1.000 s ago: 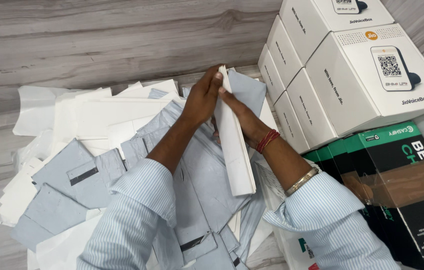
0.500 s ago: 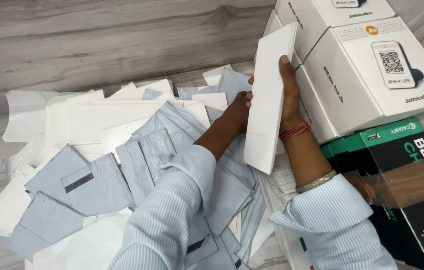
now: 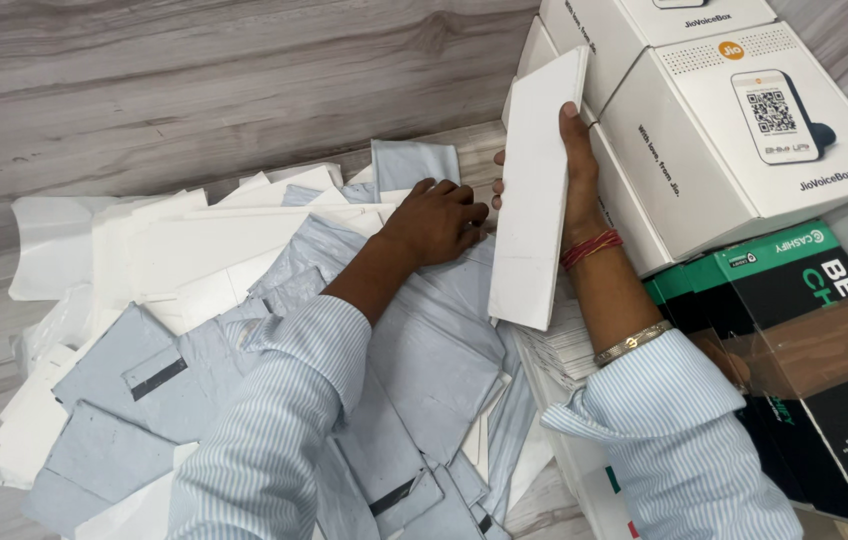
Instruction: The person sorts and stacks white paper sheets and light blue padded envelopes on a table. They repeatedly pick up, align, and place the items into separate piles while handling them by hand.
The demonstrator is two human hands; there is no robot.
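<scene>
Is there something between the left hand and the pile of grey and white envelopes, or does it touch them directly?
Nothing visible stands between: the left hand rests directly on the envelopes. The right hand holds a flat white packet upright beside it.

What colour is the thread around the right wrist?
Red thread on the right wrist, clearest in the head view.

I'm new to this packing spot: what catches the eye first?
The right hand holds a flat white packet upright at centre. The left hand rests on a sprawling pile of grey and white mailer bags on the floor, with white boxes stacked at right.
</scene>
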